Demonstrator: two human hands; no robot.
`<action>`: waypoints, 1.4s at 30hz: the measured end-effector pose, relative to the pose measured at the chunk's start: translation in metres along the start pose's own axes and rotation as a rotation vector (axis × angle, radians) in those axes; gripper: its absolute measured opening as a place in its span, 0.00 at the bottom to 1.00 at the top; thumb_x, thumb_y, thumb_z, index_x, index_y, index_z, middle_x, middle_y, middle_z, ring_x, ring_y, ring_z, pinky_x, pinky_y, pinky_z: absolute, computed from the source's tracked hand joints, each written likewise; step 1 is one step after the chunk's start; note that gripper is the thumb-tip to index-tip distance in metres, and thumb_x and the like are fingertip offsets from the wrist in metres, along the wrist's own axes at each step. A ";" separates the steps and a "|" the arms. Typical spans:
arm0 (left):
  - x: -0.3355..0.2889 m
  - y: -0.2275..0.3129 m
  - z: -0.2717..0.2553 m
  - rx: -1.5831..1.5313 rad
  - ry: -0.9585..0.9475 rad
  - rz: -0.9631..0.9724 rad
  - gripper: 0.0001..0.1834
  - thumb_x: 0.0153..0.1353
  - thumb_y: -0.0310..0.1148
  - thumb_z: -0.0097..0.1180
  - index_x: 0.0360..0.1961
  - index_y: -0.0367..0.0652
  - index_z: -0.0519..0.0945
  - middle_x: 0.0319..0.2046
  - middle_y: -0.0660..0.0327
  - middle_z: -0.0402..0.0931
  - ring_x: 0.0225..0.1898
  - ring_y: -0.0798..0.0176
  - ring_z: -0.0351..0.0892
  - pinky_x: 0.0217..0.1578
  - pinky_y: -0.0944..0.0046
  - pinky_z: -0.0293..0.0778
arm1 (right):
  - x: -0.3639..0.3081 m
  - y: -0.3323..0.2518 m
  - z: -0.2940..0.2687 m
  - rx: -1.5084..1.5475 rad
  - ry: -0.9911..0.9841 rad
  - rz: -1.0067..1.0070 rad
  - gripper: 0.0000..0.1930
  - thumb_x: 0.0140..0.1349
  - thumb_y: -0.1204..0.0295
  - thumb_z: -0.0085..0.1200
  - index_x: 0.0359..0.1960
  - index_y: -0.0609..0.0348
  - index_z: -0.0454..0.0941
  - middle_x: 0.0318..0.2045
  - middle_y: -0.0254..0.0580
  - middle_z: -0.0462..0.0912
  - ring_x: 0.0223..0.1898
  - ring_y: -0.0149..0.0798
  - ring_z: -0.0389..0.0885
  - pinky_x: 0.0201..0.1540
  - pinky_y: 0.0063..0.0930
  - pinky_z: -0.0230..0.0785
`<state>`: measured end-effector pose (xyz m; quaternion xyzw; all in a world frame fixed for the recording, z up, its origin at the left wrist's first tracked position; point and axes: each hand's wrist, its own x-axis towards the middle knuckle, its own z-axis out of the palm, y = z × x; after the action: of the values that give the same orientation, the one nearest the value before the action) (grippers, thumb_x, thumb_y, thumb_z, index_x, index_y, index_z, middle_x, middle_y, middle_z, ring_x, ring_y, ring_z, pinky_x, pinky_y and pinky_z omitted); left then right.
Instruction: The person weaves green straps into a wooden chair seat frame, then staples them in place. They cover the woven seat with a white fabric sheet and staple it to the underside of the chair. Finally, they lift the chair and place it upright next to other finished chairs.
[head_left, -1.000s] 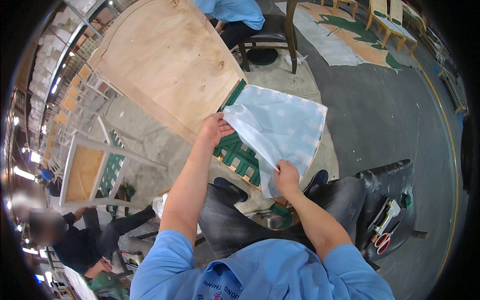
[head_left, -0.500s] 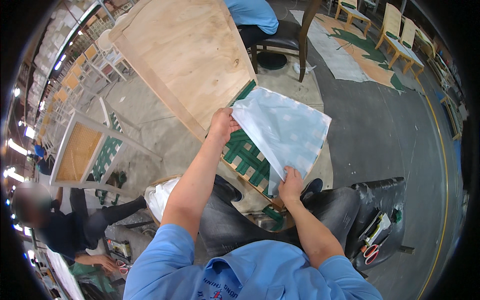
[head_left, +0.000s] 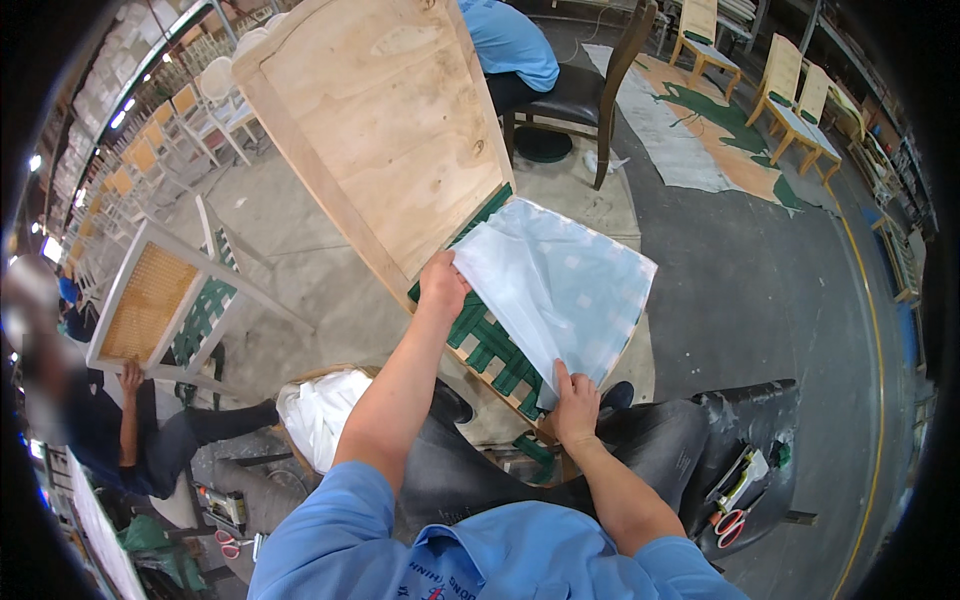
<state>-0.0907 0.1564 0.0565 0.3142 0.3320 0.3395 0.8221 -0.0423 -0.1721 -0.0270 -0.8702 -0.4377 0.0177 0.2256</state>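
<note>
Near the middle of the frame the left hand (head_left: 442,285) pinches the upper left corner of a pale blue-white fabric sheet (head_left: 560,285), fingers closed on its edge. Below it, toward the lower centre, the right hand (head_left: 576,405) grips the sheet's bottom corner, fingers curled shut on the cloth. Compared with a second ago the sheet lies flatter and wider, spread further over the green webbing (head_left: 490,345) of the wooden chair frame (head_left: 385,130), which fills the upper centre. That suggests the fabric is being laid out square on the seat. A white bundle of cloth (head_left: 320,410) sits at lower left, red-handled scissors (head_left: 728,522) at lower right. Another person's hand (head_left: 130,377) holds a white cane-back chair (head_left: 150,300) at the left.
</note>
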 end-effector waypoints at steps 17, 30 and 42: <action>-0.038 -0.001 0.076 0.001 -0.066 0.129 0.09 0.78 0.35 0.43 0.49 0.41 0.68 0.41 0.59 0.76 0.38 0.64 0.77 0.41 0.57 0.77 | 0.007 -0.030 -0.064 -0.099 -0.378 -0.461 0.31 0.50 0.74 0.69 0.59 0.55 0.76 0.57 0.48 0.74 0.48 0.53 0.81 0.49 0.46 0.76; -0.042 0.001 0.051 -0.010 0.063 0.107 0.10 0.77 0.33 0.43 0.51 0.39 0.71 0.47 0.54 0.77 0.46 0.57 0.80 0.46 0.54 0.78 | 0.065 -0.036 0.007 -1.037 -1.260 -0.294 0.11 0.55 0.69 0.66 0.40 0.54 0.90 0.36 0.37 0.90 0.31 0.41 0.89 0.21 0.37 0.75; 0.014 -0.007 -0.080 -0.317 0.069 0.188 0.23 0.75 0.32 0.39 0.65 0.29 0.67 0.64 0.45 0.73 0.65 0.45 0.72 0.67 0.47 0.69 | 0.030 -0.074 -0.024 -0.288 -0.796 -0.525 0.05 0.60 0.71 0.61 0.34 0.58 0.84 0.37 0.42 0.87 0.41 0.48 0.88 0.39 0.43 0.80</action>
<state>-0.1416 0.1867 0.0003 0.1987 0.2716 0.4732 0.8141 -0.0743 -0.1202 0.0300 -0.6786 -0.6923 0.2303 -0.0846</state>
